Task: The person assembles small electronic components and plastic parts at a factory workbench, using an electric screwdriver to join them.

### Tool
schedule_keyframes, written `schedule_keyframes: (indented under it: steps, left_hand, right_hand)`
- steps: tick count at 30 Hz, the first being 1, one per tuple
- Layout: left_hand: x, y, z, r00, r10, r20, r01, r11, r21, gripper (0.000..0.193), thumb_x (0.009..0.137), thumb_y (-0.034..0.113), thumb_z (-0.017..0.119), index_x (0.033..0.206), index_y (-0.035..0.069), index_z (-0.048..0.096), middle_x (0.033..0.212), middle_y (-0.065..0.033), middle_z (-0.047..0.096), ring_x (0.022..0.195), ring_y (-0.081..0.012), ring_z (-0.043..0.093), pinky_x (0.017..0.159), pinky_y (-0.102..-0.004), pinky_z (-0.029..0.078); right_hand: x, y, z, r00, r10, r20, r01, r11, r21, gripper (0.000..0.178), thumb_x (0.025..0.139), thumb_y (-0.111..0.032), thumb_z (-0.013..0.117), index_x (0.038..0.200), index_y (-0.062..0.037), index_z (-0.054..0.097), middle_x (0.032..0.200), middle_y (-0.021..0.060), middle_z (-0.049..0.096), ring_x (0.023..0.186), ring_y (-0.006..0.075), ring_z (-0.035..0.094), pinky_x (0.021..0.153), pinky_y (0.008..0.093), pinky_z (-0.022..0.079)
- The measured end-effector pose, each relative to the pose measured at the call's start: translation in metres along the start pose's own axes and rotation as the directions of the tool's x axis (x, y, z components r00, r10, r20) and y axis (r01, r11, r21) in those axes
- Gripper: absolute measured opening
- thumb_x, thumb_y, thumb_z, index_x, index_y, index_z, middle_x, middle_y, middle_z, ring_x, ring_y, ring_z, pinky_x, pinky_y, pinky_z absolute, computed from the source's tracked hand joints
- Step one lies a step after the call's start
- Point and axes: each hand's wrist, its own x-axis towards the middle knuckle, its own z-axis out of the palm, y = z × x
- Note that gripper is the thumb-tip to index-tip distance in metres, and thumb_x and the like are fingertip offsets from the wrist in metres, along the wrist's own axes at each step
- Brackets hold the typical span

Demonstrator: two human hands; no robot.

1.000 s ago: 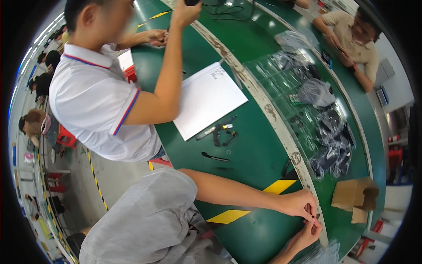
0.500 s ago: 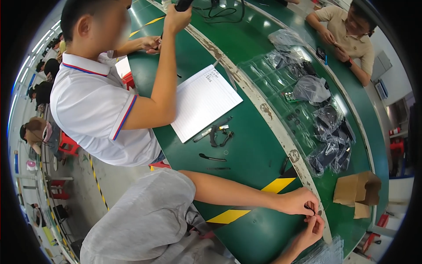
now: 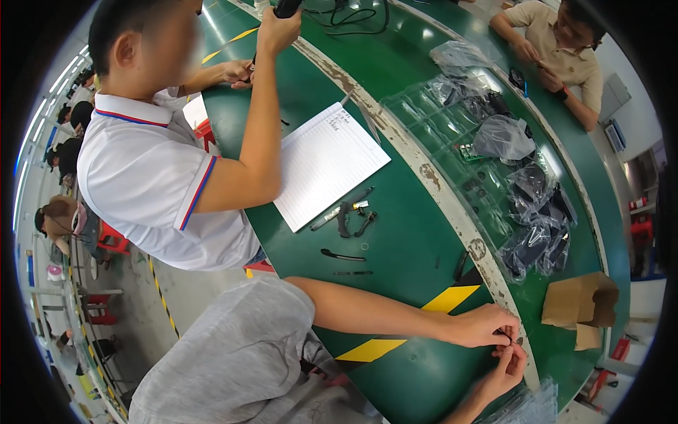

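My left hand (image 3: 487,326) reaches across from a grey sleeve, its fingertips pinched on a small dark part (image 3: 502,333). Just below it, my right hand (image 3: 503,371) comes up from the lower edge, thumb and fingers closed at the same part. The two hands meet over the worn pale strip along the green table. What the part is cannot be made out. Left of the hands lie a slim black curved piece (image 3: 342,255), a short dark strip (image 3: 352,273) and a black curved handle-like piece (image 3: 344,220).
A lined notebook (image 3: 332,166) and a pen (image 3: 325,218) lie farther up the table. Beyond the pale strip are a clear compartment tray (image 3: 424,116), bagged dark parts (image 3: 533,247) and an open cardboard box (image 3: 565,300). A co-worker in white (image 3: 148,177) sits close on the left; another sits opposite.
The view has shifted slightly, so the box and bags sit a little farther right. My hands stay together, fingertips still closed at the small dark part.
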Motion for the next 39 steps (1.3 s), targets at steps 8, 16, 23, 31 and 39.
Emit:
schedule_keyframes:
  steps: [8,16,23,31,39]
  left_hand:
    - [-0.001,0.003,-0.001,1.0,0.024,0.02,-0.023,0.999,-0.038,0.011,0.083,0.004,0.072,0.09,-0.002,0.065,0.082,-0.0115,0.067,0.076,-0.0235,0.068,0.068,-0.034,0.053]
    - [-0.001,0.005,0.003,0.999,0.042,0.005,-0.042,0.999,-0.007,0.011,0.081,0.003,0.072,0.087,-0.003,0.066,0.081,-0.0122,0.066,0.075,-0.0235,0.067,0.066,-0.0332,0.054]
    - [-0.001,-0.003,0.006,0.999,0.019,-0.026,-0.019,1.0,0.016,0.011,0.08,0.003,0.072,0.085,-0.003,0.065,0.08,-0.012,0.066,0.074,-0.0247,0.067,0.065,-0.034,0.053]
    - [-0.001,-0.001,0.004,1.0,0.007,-0.024,-0.006,0.999,0.044,0.01,0.08,0.002,0.073,0.084,-0.003,0.065,0.08,-0.0115,0.066,0.074,-0.0258,0.067,0.065,-0.0353,0.053]
    - [0.001,0.006,0.009,0.999,-0.033,0.043,0.033,0.999,0.003,0.01,0.084,0.007,0.073,0.089,-0.001,0.069,0.081,-0.0118,0.069,0.074,-0.0229,0.069,0.065,-0.0329,0.054]
  right_hand:
    - [-0.001,0.004,-0.009,1.0,-0.011,0.004,0.012,0.999,-0.037,0.016,0.099,-0.011,0.062,0.106,0.0038,0.065,0.091,0.0059,0.063,0.079,0.0123,0.054,0.074,0.0257,0.044]
    - [-0.002,-0.005,-0.006,0.997,-0.076,-0.016,0.077,0.99,0.114,0.013,0.094,-0.003,0.067,0.102,0.0072,0.067,0.09,0.0149,0.068,0.077,0.0214,0.061,0.074,0.0326,0.051]
    - [-0.002,-0.005,-0.003,0.997,-0.063,-0.033,0.065,0.994,0.082,0.011,0.093,-0.002,0.066,0.101,0.0069,0.067,0.087,0.0136,0.068,0.077,0.0212,0.061,0.075,0.0325,0.051]
    - [0.0,0.01,-0.006,0.997,-0.082,-0.001,0.082,0.996,-0.043,0.017,0.101,-0.011,0.06,0.108,0.0035,0.064,0.092,0.0063,0.063,0.08,0.0123,0.054,0.074,0.0262,0.044]
    - [-0.006,0.014,-0.018,0.998,-0.051,-0.045,0.05,0.999,-0.017,0.018,0.099,-0.007,0.06,0.112,0.0046,0.063,0.095,0.0076,0.064,0.077,0.0117,0.056,0.069,0.0246,0.046]
